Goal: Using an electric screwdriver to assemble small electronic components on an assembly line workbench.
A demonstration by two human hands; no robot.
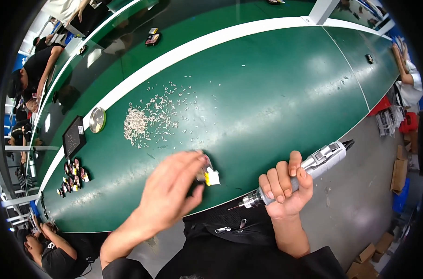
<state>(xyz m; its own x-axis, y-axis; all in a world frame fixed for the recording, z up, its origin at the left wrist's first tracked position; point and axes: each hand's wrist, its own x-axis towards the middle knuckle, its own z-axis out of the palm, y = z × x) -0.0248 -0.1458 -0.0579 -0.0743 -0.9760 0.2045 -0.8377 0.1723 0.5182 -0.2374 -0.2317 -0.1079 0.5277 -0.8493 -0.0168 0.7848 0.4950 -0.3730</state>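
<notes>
Near the front edge of the green table (286,111), my left hand (172,188) is closed around a small dark piece (210,176) with yellow and white parts. My fingers hide much of it, so I cannot tell its kind. My right hand (286,188) grips a grey electric screwdriver (323,160) just off the table's edge. Its thin bit points left toward my waist, and a black cord leaves its far end. Beyond my left hand, many tiny pale screws or pins (136,122) lie in a pile and scatter to the right.
Left of the pile are a round tin (97,120), a black tray (74,137) and a cluster of small black pieces (73,176). A white rail (197,39) runs behind. Other people work at the left and far right. Cardboard boxes (399,169) stand on the floor at right.
</notes>
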